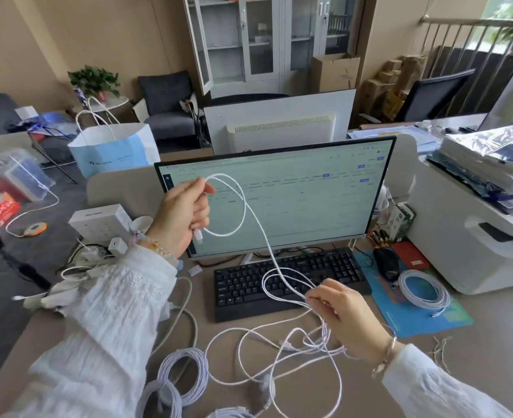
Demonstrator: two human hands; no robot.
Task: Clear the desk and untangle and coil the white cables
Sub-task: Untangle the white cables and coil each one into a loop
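1. Right now the left hand is raised in front of the monitor, fingers curled round a white cable. It holds a loop of that cable, and the plug end pokes down out of the bottom of the fist.
2. The right hand sits lower, over the desk just in front of the keyboard, fingertips pinching several strands of the same cable where they bunch together.
3. Between the hands the cable runs as one long diagonal: high at the left hand, dropping down and rightward to the right hand. Its long axis is that slant; the loop at the left hand stands roughly upright.
4. Below the right hand the rest of the cable lies on the desk in loose crossed loops, a tangle not yet sorted.
5. Done so far, by my read: one coil lies on the blue mat past the right hand, and more coils lie on the desk under the left forearm.
6. Left, I judge: finish winding this cable and free the tangle.
7. Beyond the left hand a clutter of chargers is on the desk, so clearing looks unfinished. Roughly mid-task.
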